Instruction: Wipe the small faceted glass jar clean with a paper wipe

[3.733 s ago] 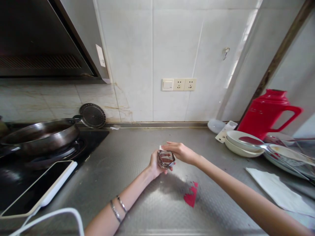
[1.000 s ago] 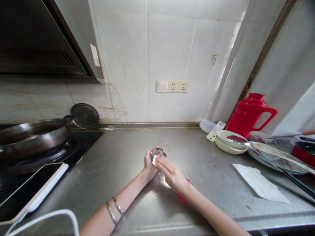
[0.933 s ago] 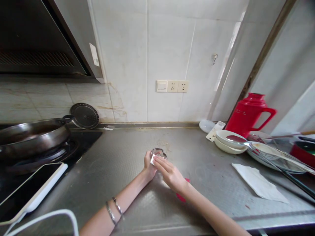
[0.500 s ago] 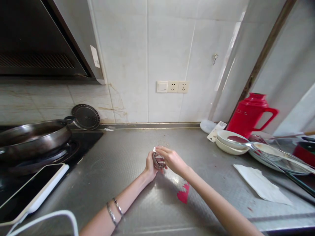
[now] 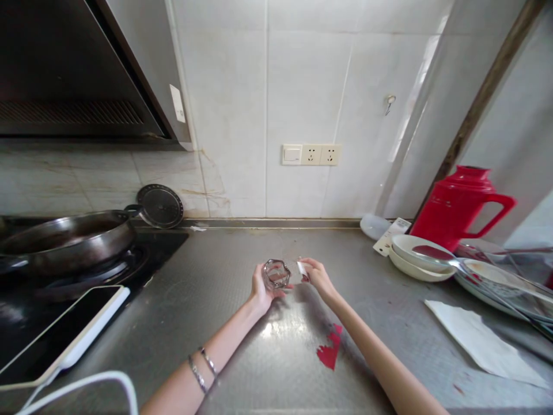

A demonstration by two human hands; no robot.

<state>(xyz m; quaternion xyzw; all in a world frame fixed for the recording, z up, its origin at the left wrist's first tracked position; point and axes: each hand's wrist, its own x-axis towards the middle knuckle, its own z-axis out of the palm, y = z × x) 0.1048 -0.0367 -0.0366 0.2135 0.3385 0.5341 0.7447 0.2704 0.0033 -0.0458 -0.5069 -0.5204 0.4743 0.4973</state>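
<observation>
My left hand (image 5: 261,293) is wrapped round a small clear glass cup (image 5: 276,273) with a faceted rim, tilted so that its mouth faces me above the metal counter. Just to the right, apart from the cup, my right hand (image 5: 318,279) pinches a small white piece (image 5: 301,267) that looks like paper or a tag. A dark reddish patch shows below it, too small to make out. Nearer to me, between my forearms, a torn pink-red scrap (image 5: 330,349) lies on the counter.
On the left are a pan (image 5: 73,236) on the black stove and a phone (image 5: 64,331) with a white cable. To the right stand stacked white bowls (image 5: 421,271), a red thermos jug (image 5: 458,202) and plates with utensils. A white paper sheet (image 5: 481,340) lies in front of them.
My right hand has come away from the cup's rim to the right, holding the white piece. The cup stays in my left hand, its mouth more visible. The view has turned slightly left.
</observation>
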